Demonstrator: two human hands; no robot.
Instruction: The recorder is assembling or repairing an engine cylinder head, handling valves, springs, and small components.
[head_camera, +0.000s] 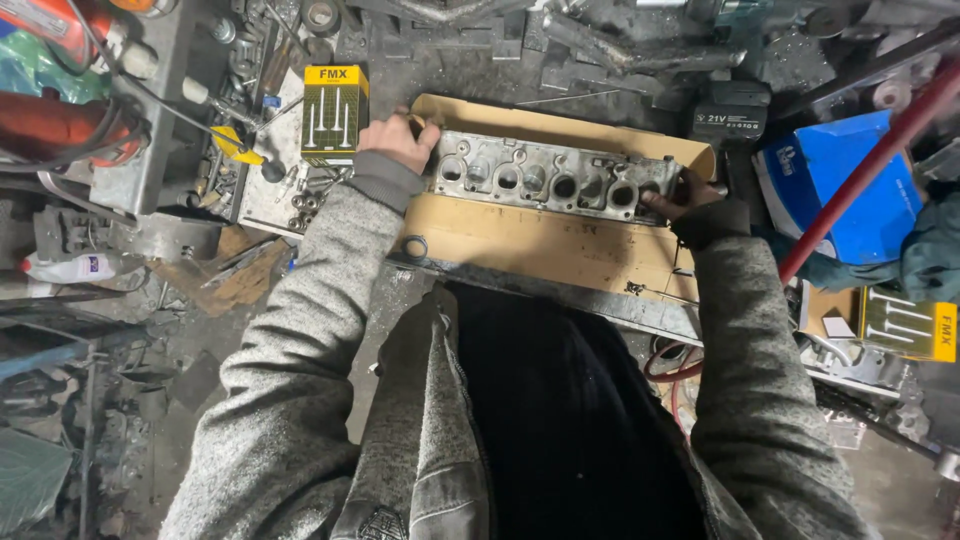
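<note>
Both hands are on the long grey cast-metal cylinder head, one at each end. Our left hand is curled around the left end, fingers wrapped over the edge and closed on the casting. Our right hand, in a dark cuff, grips the right end, fingertips tucked at the last round port; we cannot see the palm side. The casting lies flat on a sheet of brown cardboard spread on the cluttered counter, its row of round openings facing up.

Working from the left: a yellow-and-black carton printed with valve shapes stands just beside our left hand, so we judge that end has little room to swing. A small dark ring lies on the cardboard near our left sleeve; we should keep the casting off it. To handle this well, we would keep both grips even, level the piece, and keep it over the cardboard. On the right, a black power-tool battery and a blue box crowd that end.
</note>
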